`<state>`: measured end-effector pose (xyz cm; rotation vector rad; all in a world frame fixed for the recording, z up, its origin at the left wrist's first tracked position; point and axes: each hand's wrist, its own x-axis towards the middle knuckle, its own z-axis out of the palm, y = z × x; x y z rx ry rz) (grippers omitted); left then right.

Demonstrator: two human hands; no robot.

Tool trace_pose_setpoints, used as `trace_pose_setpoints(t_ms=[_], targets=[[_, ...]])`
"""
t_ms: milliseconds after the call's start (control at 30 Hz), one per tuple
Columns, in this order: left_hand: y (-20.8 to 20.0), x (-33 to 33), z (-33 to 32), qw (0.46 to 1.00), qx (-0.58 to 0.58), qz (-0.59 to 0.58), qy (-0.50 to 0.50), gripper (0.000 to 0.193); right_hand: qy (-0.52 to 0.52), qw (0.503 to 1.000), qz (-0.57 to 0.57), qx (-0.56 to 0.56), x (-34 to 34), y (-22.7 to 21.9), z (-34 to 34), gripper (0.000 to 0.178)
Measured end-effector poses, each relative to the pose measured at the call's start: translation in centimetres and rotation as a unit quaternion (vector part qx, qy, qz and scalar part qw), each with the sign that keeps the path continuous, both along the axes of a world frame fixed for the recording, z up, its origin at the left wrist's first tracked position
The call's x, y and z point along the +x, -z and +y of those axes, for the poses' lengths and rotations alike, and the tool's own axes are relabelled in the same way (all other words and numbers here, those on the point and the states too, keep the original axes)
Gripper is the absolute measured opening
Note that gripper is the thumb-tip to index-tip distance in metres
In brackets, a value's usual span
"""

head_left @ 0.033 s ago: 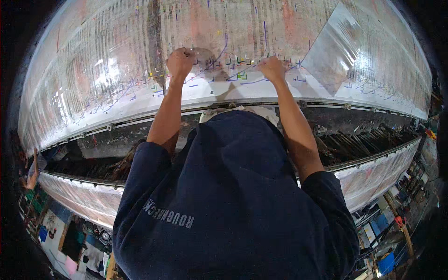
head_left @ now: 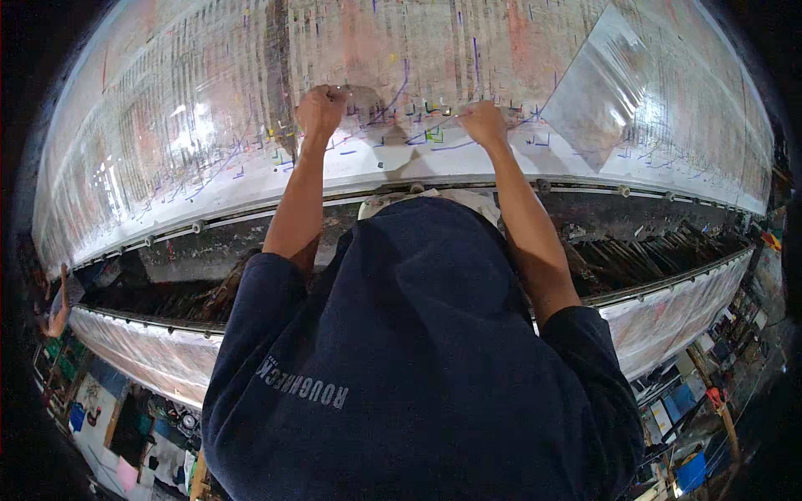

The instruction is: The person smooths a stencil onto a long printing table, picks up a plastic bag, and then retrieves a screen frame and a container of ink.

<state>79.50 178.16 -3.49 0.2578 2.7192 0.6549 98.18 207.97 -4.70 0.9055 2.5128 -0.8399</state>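
Note:
Both my arms reach forward over a long pale table (head_left: 225, 179), its top stained and streaked with grey, red and dark bands and covered in small coloured corner marks. My left hand (head_left: 321, 110) is closed, fingers curled together beside a dark vertical band; a small glint shows at its fingertips. To the right, my right hand (head_left: 484, 123) is closed in a pinch just above the marks, with a tiny bright spot by its fingertips. What either hand holds, if anything, is too small or too clear to make out. Shadows fall on the tabletop between them.
A clear, shiny sheet (head_left: 597, 96) lies slantwise on the table to the right. Along the near edge runs a rail with small round knobs (head_left: 624, 191). Behind me stands a second streaked table (head_left: 138, 342). Another person's arm (head_left: 60, 309) shows at the far left.
Both hands have shifted very slightly to the left. Their closed grip looks the same, and the clear sheet has not moved.

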Motion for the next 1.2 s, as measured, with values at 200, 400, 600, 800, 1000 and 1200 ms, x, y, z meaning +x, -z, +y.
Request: trace_pose_setpoints(t_ms=[200,400,600,800,1000,1200], targets=[[0.3,-2.3,-4.7,0.999,-0.024,-0.010,-0.035,0.029,-0.019,0.999,-0.026,-0.043,-2.5,-1.1,-4.6,0.024],[1.6,-2.3,-6.9,0.999,0.003,-0.033,-0.042,0.034,-0.006,0.998,-0.055,-0.028,-3.3,-1.9,-5.7,0.025],[1.5,-1.4,-6.0,0.999,-0.040,0.013,-0.030,0.035,-0.005,0.998,0.011,-0.068,-2.6,-1.5,-4.9,0.021],[1.4,-2.0,-7.0,0.999,0.031,0.010,-0.030,0.030,-0.014,0.998,-0.020,-0.060,-3.1,-2.0,-5.7,0.021],[1.0,-2.2,-8.3,0.999,0.043,-0.005,0.014,0.029,-0.011,0.998,-0.052,-0.031,-3.5,-2.6,-6.7,0.022],[0.1,-2.3,-8.7,0.998,0.060,-0.031,0.014,0.031,-0.038,0.997,-0.059,-0.027,-3.6,-1.6,-6.7,0.022]])
